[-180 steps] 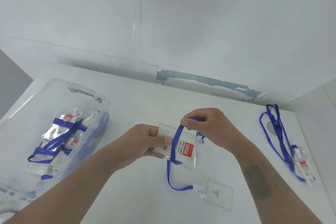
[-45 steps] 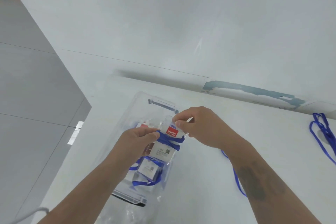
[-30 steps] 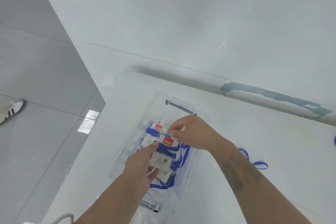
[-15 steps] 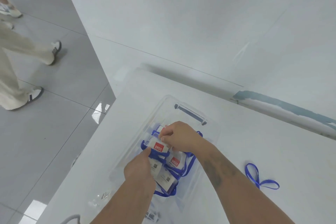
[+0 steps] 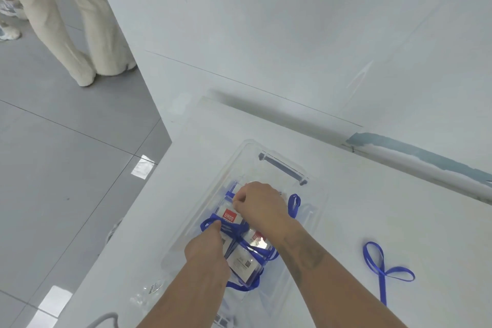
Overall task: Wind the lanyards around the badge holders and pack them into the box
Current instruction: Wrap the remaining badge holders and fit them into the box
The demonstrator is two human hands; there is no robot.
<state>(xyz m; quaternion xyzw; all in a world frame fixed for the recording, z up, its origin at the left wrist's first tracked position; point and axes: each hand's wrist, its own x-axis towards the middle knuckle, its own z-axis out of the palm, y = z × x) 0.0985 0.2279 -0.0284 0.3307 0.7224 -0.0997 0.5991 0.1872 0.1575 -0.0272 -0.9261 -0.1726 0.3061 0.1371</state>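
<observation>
While both hands reach inside the clear box (image 5: 310,214) on the table (image 5: 399,208), the right hand (image 5: 259,208) pinches the top edge of the wound badge holder (image 5: 230,214) and the left hand (image 5: 206,250) presses a straight fingertip on its blue lanyard (image 5: 210,222); it lies on the packed bundles. Letting go unevenly could slacken the winding; a loop might spring loose and snag the neighbours; another lanyard (image 5: 383,269) lies on the table beside the box.

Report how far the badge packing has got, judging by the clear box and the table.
Done: several blue-lanyard-wrapped badge holders already lie in the clear plastic box. In hand: the right hand pinches the top wrapped holder with the red label inside the box, while the left hand presses its lanyard. Left: a loose blue lanyard lies on the white table right of the box; its holder is not in view.
</observation>
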